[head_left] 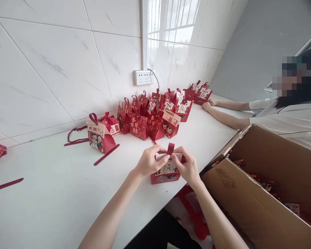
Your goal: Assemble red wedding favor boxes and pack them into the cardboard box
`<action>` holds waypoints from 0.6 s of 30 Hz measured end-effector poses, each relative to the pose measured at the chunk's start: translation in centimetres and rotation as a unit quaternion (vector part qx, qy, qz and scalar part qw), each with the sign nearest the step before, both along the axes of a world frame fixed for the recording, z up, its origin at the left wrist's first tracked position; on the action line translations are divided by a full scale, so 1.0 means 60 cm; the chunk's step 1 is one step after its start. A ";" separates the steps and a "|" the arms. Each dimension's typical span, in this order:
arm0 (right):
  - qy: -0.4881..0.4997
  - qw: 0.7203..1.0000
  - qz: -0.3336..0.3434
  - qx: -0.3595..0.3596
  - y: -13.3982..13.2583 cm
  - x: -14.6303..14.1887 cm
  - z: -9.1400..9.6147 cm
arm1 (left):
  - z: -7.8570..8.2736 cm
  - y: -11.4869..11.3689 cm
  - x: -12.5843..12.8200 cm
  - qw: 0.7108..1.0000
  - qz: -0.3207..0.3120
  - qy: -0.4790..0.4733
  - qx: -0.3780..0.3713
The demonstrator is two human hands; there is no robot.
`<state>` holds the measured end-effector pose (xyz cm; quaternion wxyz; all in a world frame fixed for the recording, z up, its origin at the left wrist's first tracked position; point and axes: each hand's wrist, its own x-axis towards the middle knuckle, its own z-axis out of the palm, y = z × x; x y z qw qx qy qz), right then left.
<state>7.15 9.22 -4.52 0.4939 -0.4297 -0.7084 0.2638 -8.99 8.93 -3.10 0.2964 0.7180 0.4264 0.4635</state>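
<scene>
A red and white gift box [168, 170] stands upright near the table's front edge, printed with a cartoon couple and with an oval window low on its face. My left hand [150, 160] pinches the left part of its top edge between thumb and fingers. From the other side my right hand [188, 164] grips the same edge, the two thumbs almost meeting. A red ribbon loop [171, 148] sticks up between my fingertips. Behind it stands a group of similar red boxes [139, 126] with ribbon handles. My hands hide the box's upper corners.
Left of the group are a cream and red box [100, 136] and loose ribbons [106, 154]. An open carton [230, 186] holding red boxes rises at the right. Beyond it, a person's hands [208, 103] rest beside more boxes. A power strip [144, 77] is on the wall.
</scene>
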 end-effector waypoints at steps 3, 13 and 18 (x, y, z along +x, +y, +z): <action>0.003 1.000 0.006 0.003 0.003 0.001 -0.001 | -0.003 0.002 -0.003 1.000 -0.005 0.008 0.023; 0.011 1.000 0.007 0.020 0.006 -0.001 -0.013 | -0.011 0.000 0.003 0.997 0.035 0.003 0.064; 0.005 1.000 0.014 0.015 0.005 0.001 -0.005 | -0.008 0.000 0.004 0.997 0.031 0.009 0.076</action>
